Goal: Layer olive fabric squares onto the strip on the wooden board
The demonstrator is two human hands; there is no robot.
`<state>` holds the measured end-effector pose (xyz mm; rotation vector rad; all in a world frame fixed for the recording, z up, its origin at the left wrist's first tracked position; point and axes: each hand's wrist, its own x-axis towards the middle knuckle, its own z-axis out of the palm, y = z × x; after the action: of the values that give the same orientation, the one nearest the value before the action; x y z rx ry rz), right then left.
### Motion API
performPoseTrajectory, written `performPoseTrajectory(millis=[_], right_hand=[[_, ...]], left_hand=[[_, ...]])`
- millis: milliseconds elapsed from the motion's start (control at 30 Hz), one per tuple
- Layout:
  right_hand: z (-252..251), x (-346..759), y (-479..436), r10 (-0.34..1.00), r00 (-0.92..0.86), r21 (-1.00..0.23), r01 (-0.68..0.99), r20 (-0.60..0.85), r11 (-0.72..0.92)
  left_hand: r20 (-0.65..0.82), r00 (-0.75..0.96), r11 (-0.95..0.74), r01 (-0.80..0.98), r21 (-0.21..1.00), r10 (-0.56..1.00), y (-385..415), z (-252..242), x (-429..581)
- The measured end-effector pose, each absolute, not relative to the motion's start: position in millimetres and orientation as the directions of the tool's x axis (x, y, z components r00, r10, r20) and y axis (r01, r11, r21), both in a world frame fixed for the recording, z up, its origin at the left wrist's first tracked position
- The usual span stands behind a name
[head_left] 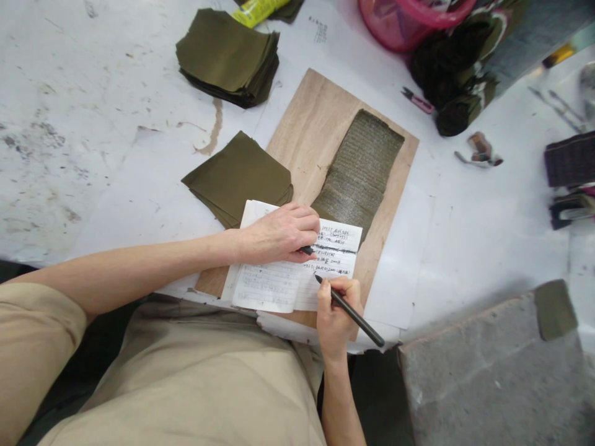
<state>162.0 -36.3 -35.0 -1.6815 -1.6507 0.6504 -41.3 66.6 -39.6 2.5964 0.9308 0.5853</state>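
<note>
An open notebook (269, 288) with handwritten lines lies on a wooden board (297, 111) in front of me. My right hand (341, 310) is closed round a black pen (356, 316), its tip at the right page just below the lowest written line. Across the middle of the notebook rests my left hand (281, 232), fingers curled, with a small black pen cap (307, 249) poking out of them. Beyond the notebook, a strip of rough dark olive material (360, 164) lies on the board, its near end under the page. Olive fabric pieces (242, 176) touch the notebook's far left corner.
A thicker stack of olive pieces (225, 52) sits farther back beside a yellow tube (258, 11). At the back right are a pink basket (395, 25), dark bundled fabric (453, 74) and pink-handled thread snips (418, 100). A grey slab (483, 365) stands at lower right.
</note>
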Motion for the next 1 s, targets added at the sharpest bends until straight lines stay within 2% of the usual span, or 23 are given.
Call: performPoseTrajectory(millis=[667, 900, 1000], right_hand=[[-32.4, 160.7, -34.7, 0.988, 0.074, -0.745, 0.665, 0.134, 0.051], [-31.0, 159.4, -34.6, 0.984, 0.147, -0.829, 0.559, 0.102, 0.002], [-30.8, 159.1, -34.1, 0.984, 0.139, -0.806, 0.592, 0.110, 0.007]], left_hand=[[0.284, 0.704, -0.747, 0.529, 0.403, 0.651, 67.1, -38.3, -40.9], [0.289, 0.697, -0.741, 0.522, 0.423, 0.656, 67.0, -39.1, -40.8], [0.289, 0.698, -0.741, 0.521, 0.423, 0.655, 67.1, -39.2, -40.9]])
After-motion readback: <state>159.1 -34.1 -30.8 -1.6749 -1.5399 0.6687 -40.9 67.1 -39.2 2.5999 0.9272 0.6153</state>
